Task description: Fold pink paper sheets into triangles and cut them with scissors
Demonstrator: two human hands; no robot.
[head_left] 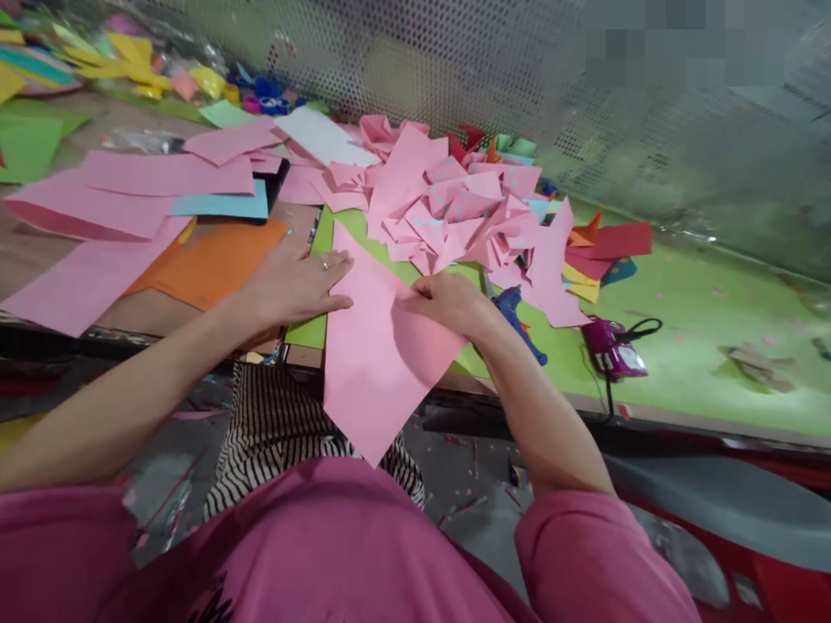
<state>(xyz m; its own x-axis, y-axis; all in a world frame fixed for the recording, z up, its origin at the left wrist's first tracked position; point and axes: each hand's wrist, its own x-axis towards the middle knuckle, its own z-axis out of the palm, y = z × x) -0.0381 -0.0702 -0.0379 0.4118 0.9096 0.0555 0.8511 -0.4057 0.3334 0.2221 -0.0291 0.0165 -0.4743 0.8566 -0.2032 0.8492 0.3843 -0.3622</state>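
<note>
A large sheet of pink paper (373,355) lies at an angle on the table in front of me, its near corner hanging over the edge. My left hand (292,279) rests flat along its left side, fingers stretched out and a ring on one of them. At the upper right edge, my right hand (451,301) pinches the sheet between bent fingers and thumb. Just beyond the right wrist is a blue object (516,318), partly hidden, whose kind I cannot tell. Behind both hands spreads a heap of cut and folded pink paper pieces (454,208).
Pink strips (169,173) and orange paper (214,260) lie at left. A purple device with a black cord (610,350) sits on the green tabletop (707,320) at right, near red paper (614,242). A perforated metal panel (389,61) rises behind the table.
</note>
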